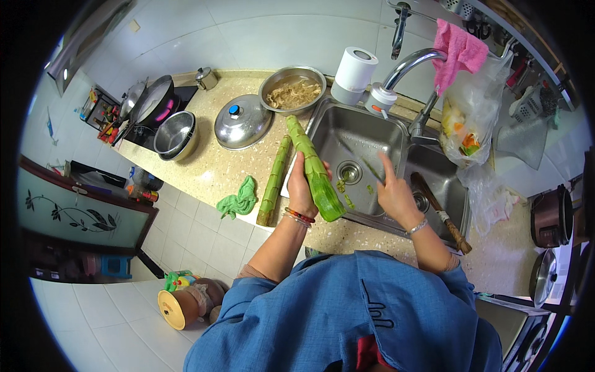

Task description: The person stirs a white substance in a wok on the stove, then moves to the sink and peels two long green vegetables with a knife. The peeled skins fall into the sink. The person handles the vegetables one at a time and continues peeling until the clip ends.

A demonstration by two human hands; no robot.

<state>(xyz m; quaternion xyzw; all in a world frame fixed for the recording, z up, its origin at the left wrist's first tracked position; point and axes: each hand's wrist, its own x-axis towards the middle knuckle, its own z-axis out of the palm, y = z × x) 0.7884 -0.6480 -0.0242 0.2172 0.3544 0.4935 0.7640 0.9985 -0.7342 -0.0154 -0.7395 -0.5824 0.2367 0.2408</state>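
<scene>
My left hand (300, 186) grips a thick green celtuce stem (312, 162) over the edge of the sink (320, 139). The stem's near end is bright green and looks pared; leaf-scar rings cover the rest. In my right hand (397, 200) is a slim knife (372, 168), held over the left basin with the index finger extended. Its blade is apart from the stem, and its handle is mostly hidden by the fingers. Green peelings (348, 201) lie around the drain. A second, thinner celtuce stem (274, 186) rests on the counter left of my left hand.
Behind the stems stand a metal bowl of soaking shreds (293, 93) and a domed lid (244, 122). A green cloth (238, 197) lies at the counter edge. The faucet (409, 65) arches above the sink; a brush (439, 211) lies across the right basin. A plastic bag (469, 125) hangs right.
</scene>
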